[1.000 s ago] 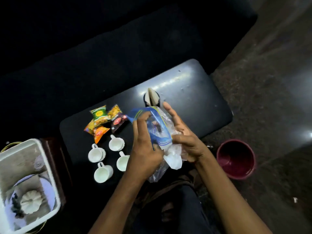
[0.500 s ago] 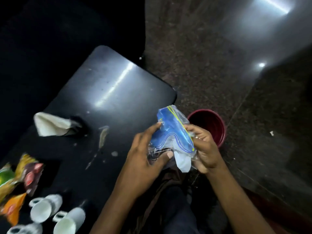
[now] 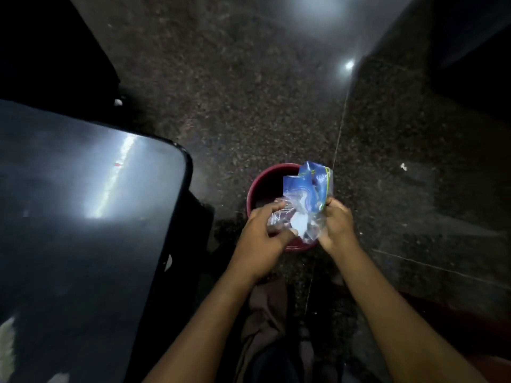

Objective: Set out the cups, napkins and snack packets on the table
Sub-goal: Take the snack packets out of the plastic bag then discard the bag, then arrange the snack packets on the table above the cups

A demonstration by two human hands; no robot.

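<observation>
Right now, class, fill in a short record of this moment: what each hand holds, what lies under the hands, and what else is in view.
left hand: gripping the crumpled clear end of the plastic bag
right hand: gripping the bag's other side
bag: clear with blue print, crumpled, held over the bucket
red bucket: on the floor, open, contents not visible
black table: left of the bucket

The maroon bucket (image 3: 265, 186) is largely hidden behind the crumpled plastic bag (image 3: 304, 200) and both hands; its contents cannot be told. The black table (image 3: 83, 217) runs off the left and bottom edges. Pale blurred shapes (image 3: 7, 346) at its bottom-left corner are cut off, unidentifiable. The bag's print is unreadable.
</observation>
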